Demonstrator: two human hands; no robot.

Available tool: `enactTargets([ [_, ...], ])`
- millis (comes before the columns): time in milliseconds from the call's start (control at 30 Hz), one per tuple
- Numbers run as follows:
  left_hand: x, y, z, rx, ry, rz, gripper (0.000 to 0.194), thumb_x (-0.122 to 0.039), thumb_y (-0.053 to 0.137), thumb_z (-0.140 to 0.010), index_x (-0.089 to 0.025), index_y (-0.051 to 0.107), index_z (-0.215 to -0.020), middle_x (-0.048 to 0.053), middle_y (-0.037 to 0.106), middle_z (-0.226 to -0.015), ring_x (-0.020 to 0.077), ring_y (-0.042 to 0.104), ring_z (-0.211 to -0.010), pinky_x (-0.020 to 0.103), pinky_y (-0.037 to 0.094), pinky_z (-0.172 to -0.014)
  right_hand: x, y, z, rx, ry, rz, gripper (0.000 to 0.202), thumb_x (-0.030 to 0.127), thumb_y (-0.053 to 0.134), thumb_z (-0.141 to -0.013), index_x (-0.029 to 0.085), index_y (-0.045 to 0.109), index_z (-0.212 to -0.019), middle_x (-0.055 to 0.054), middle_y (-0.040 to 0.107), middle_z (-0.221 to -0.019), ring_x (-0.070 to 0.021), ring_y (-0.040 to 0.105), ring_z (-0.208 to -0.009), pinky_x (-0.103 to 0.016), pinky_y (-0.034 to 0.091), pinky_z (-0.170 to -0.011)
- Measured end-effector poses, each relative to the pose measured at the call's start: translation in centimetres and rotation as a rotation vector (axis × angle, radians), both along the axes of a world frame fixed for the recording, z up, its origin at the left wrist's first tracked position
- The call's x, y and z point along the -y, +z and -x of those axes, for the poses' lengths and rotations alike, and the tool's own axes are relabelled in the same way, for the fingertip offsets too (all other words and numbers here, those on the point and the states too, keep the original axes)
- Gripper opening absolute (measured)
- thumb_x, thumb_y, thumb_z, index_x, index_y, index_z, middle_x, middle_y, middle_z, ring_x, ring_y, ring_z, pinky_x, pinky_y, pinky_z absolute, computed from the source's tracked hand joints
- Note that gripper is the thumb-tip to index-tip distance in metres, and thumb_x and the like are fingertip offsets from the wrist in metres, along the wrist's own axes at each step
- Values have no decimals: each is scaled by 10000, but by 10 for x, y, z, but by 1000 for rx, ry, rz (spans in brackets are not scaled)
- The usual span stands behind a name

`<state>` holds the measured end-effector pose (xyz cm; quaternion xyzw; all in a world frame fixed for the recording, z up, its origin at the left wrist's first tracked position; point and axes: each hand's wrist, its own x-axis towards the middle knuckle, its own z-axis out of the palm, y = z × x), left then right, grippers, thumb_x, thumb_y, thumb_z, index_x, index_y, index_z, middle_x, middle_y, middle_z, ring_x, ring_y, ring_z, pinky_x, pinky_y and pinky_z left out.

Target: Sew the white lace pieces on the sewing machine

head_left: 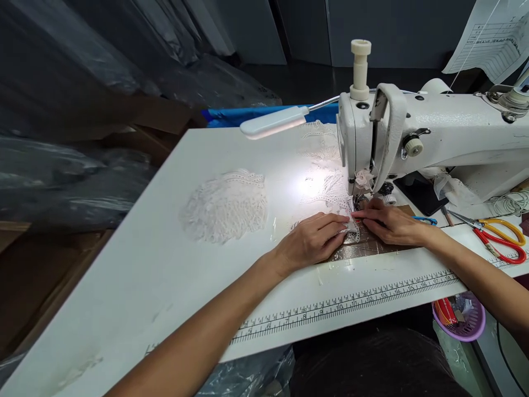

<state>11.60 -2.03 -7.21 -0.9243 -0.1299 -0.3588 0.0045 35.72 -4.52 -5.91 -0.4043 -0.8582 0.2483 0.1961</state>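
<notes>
Left hand point(312, 240) closes its fingers on the lace point(352, 227), just beside the presser foot point(356, 203).
Right hand point(392, 225) reaches in opposite, fingertips near the lace; whether they pinch, I cannot tell. The lace looks light, limp and easily snagged or puckered, best held flat by its edges, fingertips clear of the needle.

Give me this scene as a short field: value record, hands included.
machine: white sewing machine
lamp: white lamp, lit, aimed near the needle
left_hand: left hand, fingers on white lace near the needle
right_hand: right hand, fingers beside the presser foot; grip unclear
lace_pile: lace pile, left of the machine
right_side: scissors, red and yellow handles
below_table: purple basket, items inside
</notes>
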Motion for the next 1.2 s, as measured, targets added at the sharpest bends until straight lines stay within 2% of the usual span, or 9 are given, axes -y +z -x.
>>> enactTargets([
  [133, 2, 1, -2, 10, -4, -10, 77, -109, 551, -944, -109, 625, -922, 88, 730, -934, 152, 707, -831, 288, 632, -707, 0, 0, 6, 87, -11, -35, 379, 298, 397, -998, 226, 618, -1298, -108, 588, -1094, -216, 587, -927, -418, 518, -894],
  [300, 2, 0, -2, -83, -17, -61, 149, -116, 514, -959, -121, 639, -879, 82, 740, -943, 167, 697, -784, 325, 602, -654, 5, -10, 9, 85, -63, -105, 406, 280, 397, -988, 160, 606, -1315, -148, 561, -1116, -245, 579, -946, -457, 537, -875],
  [400, 1, -2, -1, -101, -18, -59, 155, -126, 517, -963, -120, 654, -890, 82, 741, -949, 167, 695, -797, 332, 605, -677, 7, -15, 7, 32, -74, -145, 388, 286, 422, -983, 185, 614, -1305, -135, 562, -1112, -237, 577, -947, -456, 538, -877],
  [533, 0, -4, -1, -113, -18, -43, 164, -140, 515, -969, -128, 669, -915, 77, 740, -950, 154, 694, -794, 324, 614, -690, 7, -15, 2, -112, -127, -101, 379, 244, 426, -972, 186, 616, -1295, -106, 606, -1027, -207, 601, -888, -417, 537, -845],
  [667, 1, -4, -1, -101, -27, -56, 149, -138, 528, -962, -112, 668, -915, 86, 741, -944, 158, 694, -788, 320, 615, -682, 7, -12, -1, -155, -182, -80, 338, 188, 442, -947, 175, 690, -1177, -84, 643, -947, -188, 612, -840, -384, 526, -828],
  [833, 1, -3, -1, -80, -16, -40, 163, -161, 533, -963, -138, 680, -897, 67, 745, -935, 151, 693, -780, 318, 614, -670, 11, -12, 1, -124, -157, -93, 357, 141, 460, -925, 216, 707, -1171, -80, 607, -993, -181, 607, -856, -391, 529, -845],
  [1067, -2, 0, -2, -57, -75, 6, 142, -147, 540, -956, -122, 668, -900, 77, 740, -920, 150, 685, -768, 306, 607, -664, 16, -17, 3, -108, -94, -186, 366, 158, 437, -948, 195, 686, -1215, -111, 555, -1029, -205, 593, -940, -426, 538, -890],
  [1200, -2, 0, -1, -74, -30, -31, 158, -184, 522, -974, -142, 655, -899, 81, 736, -964, 167, 692, -826, 342, 601, -700, 17, -19, 4, -65, -60, -209, 348, 161, 463, -938, 242, 708, -1171, -105, 537, -1045, -215, 574, -969, -437, 537, -899],
])
